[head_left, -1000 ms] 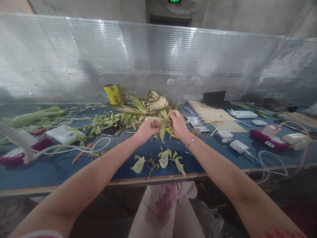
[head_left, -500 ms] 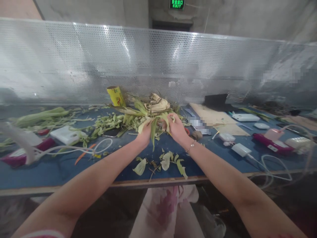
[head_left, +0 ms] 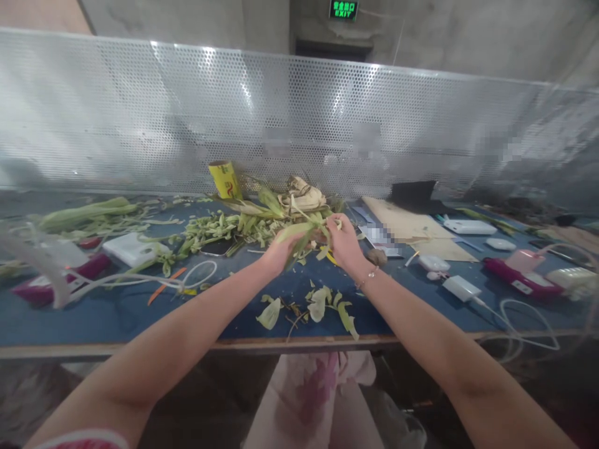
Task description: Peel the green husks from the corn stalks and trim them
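Both hands meet over the middle of the blue table. My left hand (head_left: 281,251) is closed around pale green corn husk leaves (head_left: 305,236), whose ends stick out between the two hands. At the other end of the leaves, my right hand (head_left: 345,244) pinches them, its fingers partly hidden. Just behind lie a dried, tan husk bundle (head_left: 304,194) and a loose heap of green husk pieces (head_left: 208,234). Several torn leaf pieces (head_left: 317,305) rest nearer to me, by the table's front edge. A yellow curved thing, partly covered, shows beneath my right hand.
A yellow tube (head_left: 224,179) stands at the back beside a perforated metal screen (head_left: 187,118). White chargers (head_left: 461,288), cables and a magenta device (head_left: 521,279) lie on the right. On the left are a white box (head_left: 133,251), another magenta device (head_left: 88,269) and long husks (head_left: 88,213). Cardboard (head_left: 402,219) lies behind.
The leaf that hung down between my hands now lies more sideways across them, its tip nearer my left hand. The whole view has shifted slightly, with the scene moving right.
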Motion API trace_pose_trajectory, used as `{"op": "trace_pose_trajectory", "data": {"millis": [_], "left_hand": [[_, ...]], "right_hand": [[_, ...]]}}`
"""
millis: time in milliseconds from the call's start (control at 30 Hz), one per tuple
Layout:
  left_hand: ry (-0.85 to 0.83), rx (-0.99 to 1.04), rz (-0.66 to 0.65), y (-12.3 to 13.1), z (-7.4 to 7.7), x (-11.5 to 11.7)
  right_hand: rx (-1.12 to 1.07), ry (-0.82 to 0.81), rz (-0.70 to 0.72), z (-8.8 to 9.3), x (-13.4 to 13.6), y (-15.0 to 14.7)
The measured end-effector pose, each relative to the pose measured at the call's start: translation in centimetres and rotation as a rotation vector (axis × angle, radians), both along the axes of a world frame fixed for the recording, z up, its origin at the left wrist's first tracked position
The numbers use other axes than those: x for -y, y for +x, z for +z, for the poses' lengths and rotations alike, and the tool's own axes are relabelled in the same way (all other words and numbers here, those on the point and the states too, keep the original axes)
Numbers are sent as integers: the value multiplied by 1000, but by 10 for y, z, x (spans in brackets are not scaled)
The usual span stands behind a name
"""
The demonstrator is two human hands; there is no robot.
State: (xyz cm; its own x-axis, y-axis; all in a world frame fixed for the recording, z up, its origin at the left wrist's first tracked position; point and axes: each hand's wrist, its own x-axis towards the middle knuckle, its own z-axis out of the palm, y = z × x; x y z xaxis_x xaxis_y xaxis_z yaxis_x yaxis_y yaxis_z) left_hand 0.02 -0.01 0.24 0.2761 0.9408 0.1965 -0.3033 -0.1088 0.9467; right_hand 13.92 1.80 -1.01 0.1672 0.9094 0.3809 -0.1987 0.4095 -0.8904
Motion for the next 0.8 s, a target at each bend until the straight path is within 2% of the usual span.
{"op": "trace_pose_trajectory", "data": {"millis": [133, 200, 300, 400, 500, 667, 800], "left_hand": [[135, -320, 104, -1, -4, -2], [150, -391, 123, -1, -5, -3], [232, -393, 85, -2, -5, -4], [296, -452, 86, -1, -4, -4], [326, -486, 99, 2, -6, -3], [428, -469, 26, 6, -10, 3], [504, -477, 161, 6, -7, 9]], "right_hand": [[44, 27, -45, 2, 5, -2], [81, 46, -68, 3, 7, -1], [204, 73, -103, 6, 10, 2], [383, 193, -237, 8, 13, 3], [458, 278, -325, 9, 13, 4], [420, 224, -310, 6, 11, 4], [470, 242, -288, 6, 12, 2]]}}
